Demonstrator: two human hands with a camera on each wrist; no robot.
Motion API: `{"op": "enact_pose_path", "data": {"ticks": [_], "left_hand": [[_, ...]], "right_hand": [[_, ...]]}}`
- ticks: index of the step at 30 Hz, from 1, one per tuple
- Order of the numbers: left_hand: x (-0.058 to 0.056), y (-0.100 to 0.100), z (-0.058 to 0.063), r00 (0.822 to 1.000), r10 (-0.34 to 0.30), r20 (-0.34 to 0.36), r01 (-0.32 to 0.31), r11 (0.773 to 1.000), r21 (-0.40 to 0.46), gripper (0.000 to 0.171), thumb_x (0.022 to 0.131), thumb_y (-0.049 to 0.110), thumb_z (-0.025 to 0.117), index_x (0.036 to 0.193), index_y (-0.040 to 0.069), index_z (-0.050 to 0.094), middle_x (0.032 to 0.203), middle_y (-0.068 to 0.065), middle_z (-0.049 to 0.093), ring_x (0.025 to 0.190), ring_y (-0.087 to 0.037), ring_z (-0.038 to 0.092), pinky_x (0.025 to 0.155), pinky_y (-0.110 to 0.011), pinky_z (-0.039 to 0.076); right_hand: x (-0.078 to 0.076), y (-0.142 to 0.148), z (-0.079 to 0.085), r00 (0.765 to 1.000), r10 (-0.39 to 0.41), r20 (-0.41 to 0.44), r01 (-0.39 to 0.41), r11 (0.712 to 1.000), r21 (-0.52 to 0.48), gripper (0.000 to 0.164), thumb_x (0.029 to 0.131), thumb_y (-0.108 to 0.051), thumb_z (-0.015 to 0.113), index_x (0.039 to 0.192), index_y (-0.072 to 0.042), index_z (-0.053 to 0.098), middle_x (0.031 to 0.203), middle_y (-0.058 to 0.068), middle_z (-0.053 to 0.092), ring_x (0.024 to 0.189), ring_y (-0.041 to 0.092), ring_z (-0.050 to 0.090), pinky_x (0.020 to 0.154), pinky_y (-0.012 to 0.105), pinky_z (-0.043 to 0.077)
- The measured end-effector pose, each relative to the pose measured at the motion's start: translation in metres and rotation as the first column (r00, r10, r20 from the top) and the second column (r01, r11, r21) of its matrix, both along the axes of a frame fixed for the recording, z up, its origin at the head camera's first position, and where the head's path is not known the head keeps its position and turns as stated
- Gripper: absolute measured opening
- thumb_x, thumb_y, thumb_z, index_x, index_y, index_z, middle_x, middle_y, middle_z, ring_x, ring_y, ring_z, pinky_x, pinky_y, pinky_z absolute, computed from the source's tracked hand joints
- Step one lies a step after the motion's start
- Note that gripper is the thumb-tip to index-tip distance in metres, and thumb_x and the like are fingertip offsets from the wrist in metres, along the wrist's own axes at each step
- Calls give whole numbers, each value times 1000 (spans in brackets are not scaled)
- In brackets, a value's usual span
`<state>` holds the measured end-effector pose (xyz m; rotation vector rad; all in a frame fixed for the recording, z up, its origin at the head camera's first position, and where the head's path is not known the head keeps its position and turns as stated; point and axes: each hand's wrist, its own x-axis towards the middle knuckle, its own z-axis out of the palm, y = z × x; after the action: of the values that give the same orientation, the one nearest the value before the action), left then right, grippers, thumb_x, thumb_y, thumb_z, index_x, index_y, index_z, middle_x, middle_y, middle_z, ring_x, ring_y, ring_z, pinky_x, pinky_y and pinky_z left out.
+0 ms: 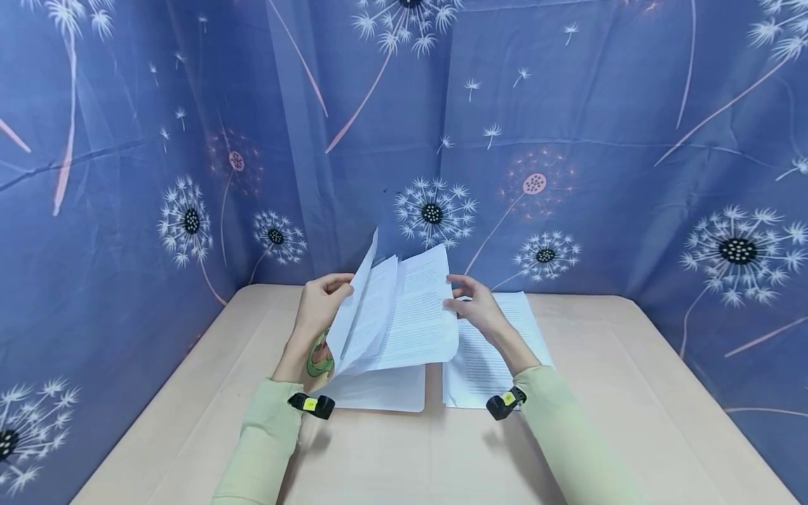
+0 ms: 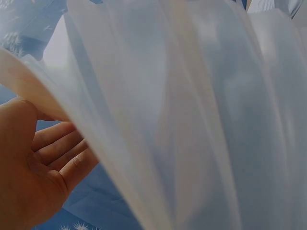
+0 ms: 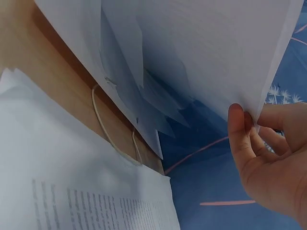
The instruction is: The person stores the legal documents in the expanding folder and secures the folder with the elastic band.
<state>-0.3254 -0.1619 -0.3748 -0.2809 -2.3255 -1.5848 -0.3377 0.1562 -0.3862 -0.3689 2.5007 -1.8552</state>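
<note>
Several printed sheets [image 1: 416, 308] are fanned apart above the table's middle. My left hand [image 1: 318, 305] grips the raised left sheets [image 1: 356, 298] near their upper edge; in the left wrist view the thumb lies behind the bent pages [image 2: 158, 120]. With thumb and fingers, my right hand [image 1: 476, 305] pinches the right edge of a printed page, clearly seen as a lifted sheet [image 3: 216, 52] in the right wrist view. Under the fan lies a white rounded-corner sheet or cover [image 1: 385, 391]. A printed sheet or stack [image 1: 470, 379] lies flat beneath my right forearm.
A green patterned patch [image 1: 320, 359] shows beside the left wrist. A thin pale cord [image 3: 97, 112] loops out by the papers' edge. Behind the light table [image 1: 606, 393] hangs a blue dandelion-print cloth [image 1: 543, 84], which also flanks both sides.
</note>
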Motion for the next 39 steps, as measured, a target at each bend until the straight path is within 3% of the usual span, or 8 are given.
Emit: {"op": "enact_pose_path", "data": {"ticks": [7,13,22,32,39], "left_hand": [[0,0,1,1000,7,5,-7,1000,-10,27,94,24,62,118,15,74,106,-9,76,96,-21,69,75,-30,51],[1,0,1,1000,9,2,-9,1000,-3,27,94,24,62,117,15,74,104,-8,76,83,-21,66,62,-28,42],[0,1,1,1000,9,-6,-9,1000,-6,28,93,22,62,117,13,74,102,-9,76,80,-19,65,64,-28,45],[1,1,2,1000,0,0,0,1000,11,27,93,22,62,116,14,74,104,-8,76,84,-16,66,69,-27,48],[1,1,2,1000,1,-5,-1,1000,7,27,94,22,61,115,14,75,105,-8,76,77,-16,62,64,-27,44]], "right_hand": [[-6,-11,-8,999,-31,23,32,999,-40,62,92,-6,67,148,-4,40,111,19,63,80,12,63,74,29,55],[-7,-18,-12,999,-29,26,31,999,-43,58,92,-8,68,145,-4,44,114,20,62,82,13,62,73,28,54],[-5,-29,-14,1000,-22,9,23,998,-52,54,92,-7,67,143,-3,48,100,9,59,79,11,61,74,31,57],[-7,-37,-17,999,34,6,-33,998,-59,53,95,-6,63,145,2,46,104,17,65,74,11,63,76,42,59],[-5,-43,-17,998,61,2,-61,998,-33,56,93,-6,63,146,2,45,109,17,64,81,21,63,67,29,56]]}}
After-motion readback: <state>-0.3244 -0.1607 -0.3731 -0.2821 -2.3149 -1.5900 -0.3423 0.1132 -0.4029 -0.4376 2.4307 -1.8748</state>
